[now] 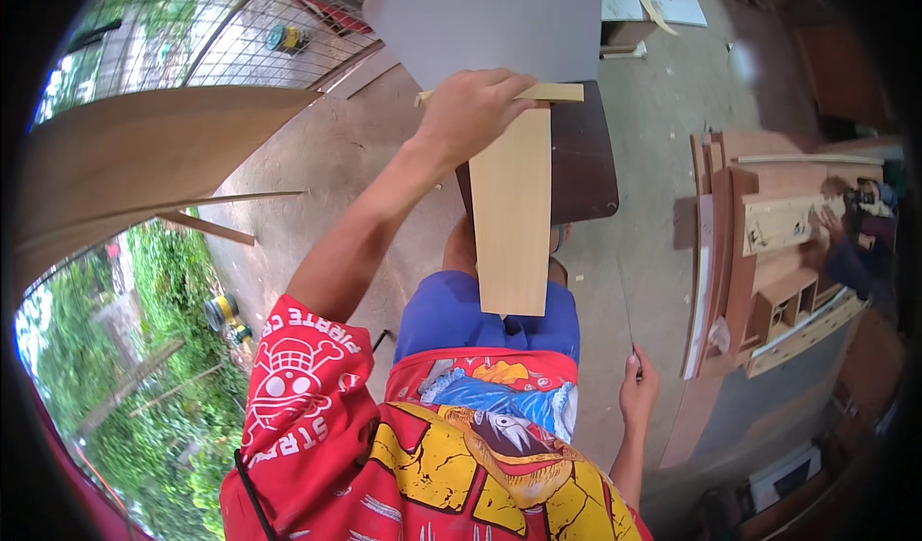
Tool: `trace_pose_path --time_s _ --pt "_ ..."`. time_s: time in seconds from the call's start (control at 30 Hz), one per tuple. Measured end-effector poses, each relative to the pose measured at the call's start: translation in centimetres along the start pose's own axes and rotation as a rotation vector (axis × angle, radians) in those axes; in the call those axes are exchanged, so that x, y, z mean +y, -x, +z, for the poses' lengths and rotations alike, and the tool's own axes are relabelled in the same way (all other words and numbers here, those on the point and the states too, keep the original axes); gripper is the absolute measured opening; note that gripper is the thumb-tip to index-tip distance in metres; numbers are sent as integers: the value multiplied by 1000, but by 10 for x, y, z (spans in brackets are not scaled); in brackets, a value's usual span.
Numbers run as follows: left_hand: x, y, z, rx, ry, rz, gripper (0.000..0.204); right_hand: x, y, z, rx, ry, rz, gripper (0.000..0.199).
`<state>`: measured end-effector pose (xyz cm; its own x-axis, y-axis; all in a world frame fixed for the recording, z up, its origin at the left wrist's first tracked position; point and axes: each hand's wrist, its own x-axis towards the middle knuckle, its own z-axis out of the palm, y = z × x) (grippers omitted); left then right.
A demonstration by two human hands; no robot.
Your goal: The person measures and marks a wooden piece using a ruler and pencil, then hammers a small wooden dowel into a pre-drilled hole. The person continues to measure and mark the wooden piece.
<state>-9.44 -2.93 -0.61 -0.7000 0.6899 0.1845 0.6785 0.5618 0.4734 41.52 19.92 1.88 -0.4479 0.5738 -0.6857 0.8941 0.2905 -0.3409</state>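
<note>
A pale wooden board (514,215) extends from above my lap to the dark brown surface (583,157) ahead. Across its far end lies a narrow wooden crosspiece (567,93). My left hand (471,114) is closed over that end, with its fingers wrapped around the crosspiece. Off to the right, apart from the board, my right hand (638,385) pinches a long thin strip (624,296) that points up and away. Whether the strip is a blade or something else, I cannot tell.
A grey panel (490,23) stands beyond the board. At the right, another person's hand (828,222) rests on a pale panel among stacked wooden parts (740,243). A large curved wooden sheet (163,147) and a wire mesh (250,32) are on the left.
</note>
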Motion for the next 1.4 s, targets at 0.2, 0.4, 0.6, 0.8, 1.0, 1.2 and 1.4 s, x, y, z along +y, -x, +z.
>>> trace_pose_path --time_s 0.2,0.4,0.6,0.8,1.0,1.2,1.4 --pt "-62 54 -39 67 -44 -41 30 22 -15 -22 49 57 -65 43" --pt "-74 80 -35 172 303 -276 32 -23 -18 -28 -18 -34 -62 42" --pt "-83 96 -7 281 692 -400 33 -47 1 -12 -2 -179 39 33" --pt "-93 91 3 209 972 -368 29 -140 25 -4 -35 -243 380 36" --pt "-115 91 38 55 1487 -380 25 -172 16 28 -71 -416 403 40" --pt "-112 101 56 133 1448 -587 27 -204 26 59 -42 -475 455 41" --pt "-135 123 115 -174 1022 -1298 56 -211 24 70 -14 -475 467 41"
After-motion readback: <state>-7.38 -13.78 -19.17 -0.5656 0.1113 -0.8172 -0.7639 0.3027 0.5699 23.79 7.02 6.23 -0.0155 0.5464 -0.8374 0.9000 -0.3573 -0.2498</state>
